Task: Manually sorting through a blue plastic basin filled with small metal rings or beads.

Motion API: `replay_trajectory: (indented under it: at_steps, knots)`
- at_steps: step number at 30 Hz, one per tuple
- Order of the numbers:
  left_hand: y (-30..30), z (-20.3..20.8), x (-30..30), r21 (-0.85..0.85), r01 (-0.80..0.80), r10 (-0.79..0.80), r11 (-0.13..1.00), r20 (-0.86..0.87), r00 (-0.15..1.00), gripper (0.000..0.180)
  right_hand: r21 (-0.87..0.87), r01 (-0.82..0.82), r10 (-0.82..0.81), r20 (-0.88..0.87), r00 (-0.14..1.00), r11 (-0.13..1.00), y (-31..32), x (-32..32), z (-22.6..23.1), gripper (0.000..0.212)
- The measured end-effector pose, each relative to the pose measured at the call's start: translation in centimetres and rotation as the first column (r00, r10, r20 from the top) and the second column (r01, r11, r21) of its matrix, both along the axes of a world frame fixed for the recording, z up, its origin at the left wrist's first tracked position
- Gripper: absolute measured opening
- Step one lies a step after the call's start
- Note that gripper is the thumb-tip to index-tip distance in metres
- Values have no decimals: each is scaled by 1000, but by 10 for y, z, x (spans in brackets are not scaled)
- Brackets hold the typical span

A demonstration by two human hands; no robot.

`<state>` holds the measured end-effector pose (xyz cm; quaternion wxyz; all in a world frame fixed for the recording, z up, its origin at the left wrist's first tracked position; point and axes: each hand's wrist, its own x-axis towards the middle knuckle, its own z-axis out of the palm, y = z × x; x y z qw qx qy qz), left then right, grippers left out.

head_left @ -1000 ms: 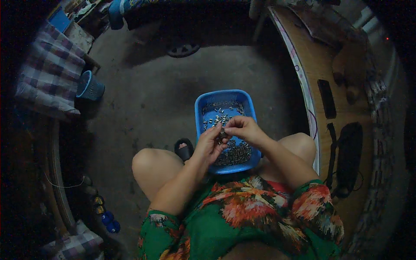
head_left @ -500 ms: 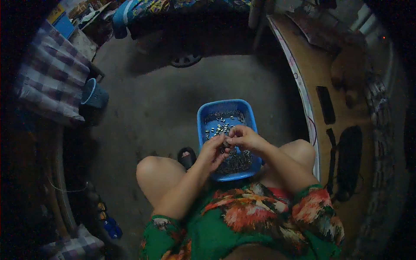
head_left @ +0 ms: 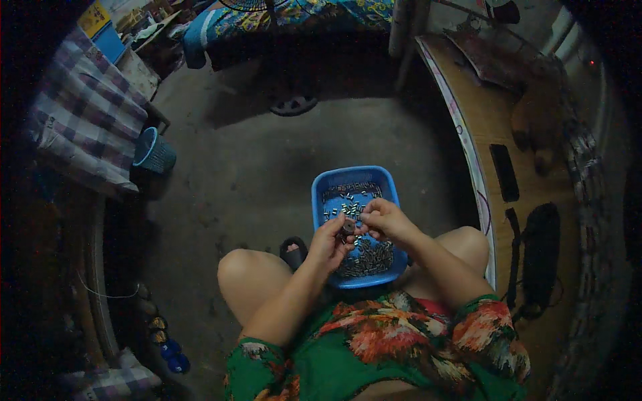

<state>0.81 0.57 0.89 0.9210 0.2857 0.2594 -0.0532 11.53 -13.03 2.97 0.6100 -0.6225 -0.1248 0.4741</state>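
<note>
A blue plastic basket (head_left: 404, 259) sits between my knees, with many small shiny metal cylinders (head_left: 368, 259) inside. They form a dense dark heap at its near end and lie scattered farther back. Above the basket, my left hand (head_left: 329, 246) is closed around a small dark round piece (head_left: 348, 228) with what looks like a hole in its face. Just to the right, my right hand (head_left: 389, 222) has thumb and fingers pinched together, close to the round piece but apart from it. Whatever sits in that pinch is too small to make out.
A wooden bench (head_left: 535, 184) at the right bears a dark flat phone-like object (head_left: 504, 172) and a black elongated case (head_left: 540, 247). At the left stand a blue-green bin (head_left: 155, 157) and a checked cloth (head_left: 93, 120). A fan base (head_left: 293, 105) stands ahead, before a bed (head_left: 328, 17).
My right hand has drawn slightly away from the left, and the dark round piece now shows more clearly. The whole view has shifted a little, showing more of the bed and fan.
</note>
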Motion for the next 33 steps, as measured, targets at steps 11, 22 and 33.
replay_trajectory:
  at_steps: [11, 22, 33]
  knots:
    - [-3, -5, -2, 40, 38, -38, 999, 9, 999, 31, 2, -27, 27, -13, 1000, 1000, 0, -1, -4, 16]
    - [-6, 0, 0, 27, 21, -20, 999, -46, 999, 28, -3, 9, -9, 55, 998, 1000, 0, -1, -1, 15]
    - [-5, 0, 0, -10, 46, -46, 999, -54, 997, 26, -8, -57, 57, 95, 994, 998, 1, -1, -19, 16]
